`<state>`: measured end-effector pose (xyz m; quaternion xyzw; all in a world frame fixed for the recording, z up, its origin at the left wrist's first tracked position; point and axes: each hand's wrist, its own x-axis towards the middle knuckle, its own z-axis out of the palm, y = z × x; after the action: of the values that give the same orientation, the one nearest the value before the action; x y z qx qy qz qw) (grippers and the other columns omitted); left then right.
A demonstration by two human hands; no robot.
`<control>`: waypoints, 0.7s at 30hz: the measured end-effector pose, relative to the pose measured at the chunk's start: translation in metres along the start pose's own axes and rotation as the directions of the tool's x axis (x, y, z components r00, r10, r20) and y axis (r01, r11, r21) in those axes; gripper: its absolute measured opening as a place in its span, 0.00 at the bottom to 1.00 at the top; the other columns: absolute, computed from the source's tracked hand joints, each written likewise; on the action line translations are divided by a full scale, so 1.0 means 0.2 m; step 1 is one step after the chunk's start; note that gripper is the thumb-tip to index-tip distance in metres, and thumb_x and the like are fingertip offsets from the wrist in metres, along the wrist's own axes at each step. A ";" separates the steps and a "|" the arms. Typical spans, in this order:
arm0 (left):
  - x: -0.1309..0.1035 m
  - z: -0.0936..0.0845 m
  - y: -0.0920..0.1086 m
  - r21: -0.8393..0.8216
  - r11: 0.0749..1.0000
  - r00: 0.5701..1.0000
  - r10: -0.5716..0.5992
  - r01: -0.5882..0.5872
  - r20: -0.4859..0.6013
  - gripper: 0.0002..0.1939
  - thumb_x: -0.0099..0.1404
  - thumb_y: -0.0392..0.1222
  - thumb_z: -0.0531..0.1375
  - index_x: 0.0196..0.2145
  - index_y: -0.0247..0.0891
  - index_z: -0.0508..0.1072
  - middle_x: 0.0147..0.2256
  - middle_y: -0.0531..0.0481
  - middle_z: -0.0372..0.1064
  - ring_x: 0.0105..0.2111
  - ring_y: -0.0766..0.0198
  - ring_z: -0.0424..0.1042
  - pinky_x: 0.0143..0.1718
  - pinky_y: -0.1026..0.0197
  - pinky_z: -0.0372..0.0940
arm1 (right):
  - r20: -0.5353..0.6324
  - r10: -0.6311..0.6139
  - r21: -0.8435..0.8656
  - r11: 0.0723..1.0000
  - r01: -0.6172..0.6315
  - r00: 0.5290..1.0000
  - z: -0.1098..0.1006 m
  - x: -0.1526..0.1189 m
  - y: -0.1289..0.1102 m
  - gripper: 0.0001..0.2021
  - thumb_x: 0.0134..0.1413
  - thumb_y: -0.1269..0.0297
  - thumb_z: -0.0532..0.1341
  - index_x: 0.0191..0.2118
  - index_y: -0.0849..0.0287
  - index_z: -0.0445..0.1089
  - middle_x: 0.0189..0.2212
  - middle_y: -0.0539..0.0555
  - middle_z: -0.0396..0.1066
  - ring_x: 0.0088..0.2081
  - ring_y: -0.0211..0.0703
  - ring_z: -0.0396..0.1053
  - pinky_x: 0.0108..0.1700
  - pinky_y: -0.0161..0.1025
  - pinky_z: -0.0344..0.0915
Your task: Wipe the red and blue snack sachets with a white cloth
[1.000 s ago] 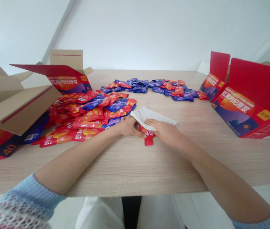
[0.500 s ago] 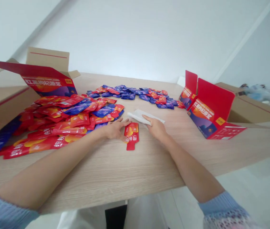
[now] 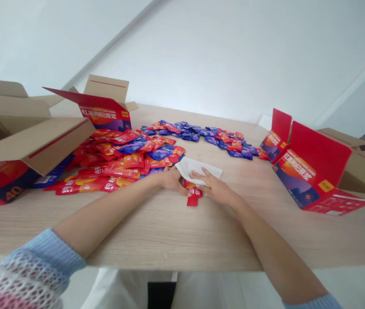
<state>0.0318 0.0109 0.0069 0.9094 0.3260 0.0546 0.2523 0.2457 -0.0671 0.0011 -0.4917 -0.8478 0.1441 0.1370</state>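
Observation:
A red sachet (image 3: 193, 200) with white print lies flat on the table in front of me, its upper part covered by a white wipe (image 3: 198, 168). My left hand (image 3: 173, 181) is at the sachet's left edge, thumb on the lower side and fingers curved up by the wipe, holding it against the table. My right hand (image 3: 216, 185) presses the wipe down over the sachet with its fingers laid across the cloth. Left of my left hand is a heap of red and blue sachets (image 3: 124, 165).
More blue and red sachets (image 3: 185, 130) form a row farther back. At right stands an open red carton (image 3: 301, 171); behind the heap is another open carton (image 3: 103, 113). A carton with brown flaps (image 3: 56, 141) sits at left. The wooden table's (image 3: 169, 240) front edge is near me.
My right hand has brought the wipe down and over the sachet, covering its upper part. Its fingers now lie on the cloth. The view has shifted left.

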 end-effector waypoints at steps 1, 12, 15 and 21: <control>0.00 -0.01 0.01 0.015 1.000 0.999 -0.017 0.017 0.027 0.53 0.44 0.63 0.66 0.64 0.47 0.52 0.67 0.45 0.40 0.65 0.40 0.38 0.62 0.36 0.33 | -0.005 0.035 -0.014 0.999 -0.035 0.999 -0.01 0.01 0.02 0.24 0.64 0.55 0.50 0.64 0.50 0.55 0.64 0.48 0.52 0.67 0.48 0.33 0.65 0.51 0.43; -0.02 -0.01 0.06 0.153 0.988 0.993 -0.043 0.025 0.114 0.52 0.53 0.66 0.57 0.67 0.48 0.37 0.68 0.48 0.30 0.66 0.42 0.28 0.60 0.33 0.27 | -0.166 0.319 -0.099 0.936 -0.337 0.933 0.00 0.02 0.14 0.22 0.63 0.63 0.52 0.62 0.46 0.57 0.62 0.51 0.57 0.64 0.51 0.49 0.62 0.54 0.51; -0.03 0.01 0.06 0.181 0.983 0.996 -0.045 0.030 0.080 0.53 0.53 0.69 0.55 0.67 0.48 0.36 0.68 0.48 0.29 0.66 0.43 0.27 0.60 0.33 0.28 | -0.249 0.290 -0.004 0.954 -0.301 0.924 0.00 0.01 0.15 0.23 0.63 0.63 0.52 0.63 0.48 0.56 0.59 0.52 0.62 0.61 0.48 0.57 0.60 0.50 0.54; -0.04 0.03 0.04 0.158 0.987 1.000 -0.023 0.021 0.015 0.50 0.51 0.69 0.58 0.66 0.49 0.47 0.67 0.46 0.39 0.66 0.41 0.34 0.60 0.33 0.31 | -0.306 0.031 0.187 0.982 0.028 0.951 -0.03 -0.01 0.01 0.27 0.63 0.63 0.49 0.66 0.51 0.47 0.64 0.51 0.52 0.64 0.43 0.50 0.63 0.48 0.50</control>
<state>0.0326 -0.0015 0.0075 0.9233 0.3372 0.0182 0.1828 0.2500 -0.0681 0.0051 -0.4935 -0.7981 0.1457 0.3134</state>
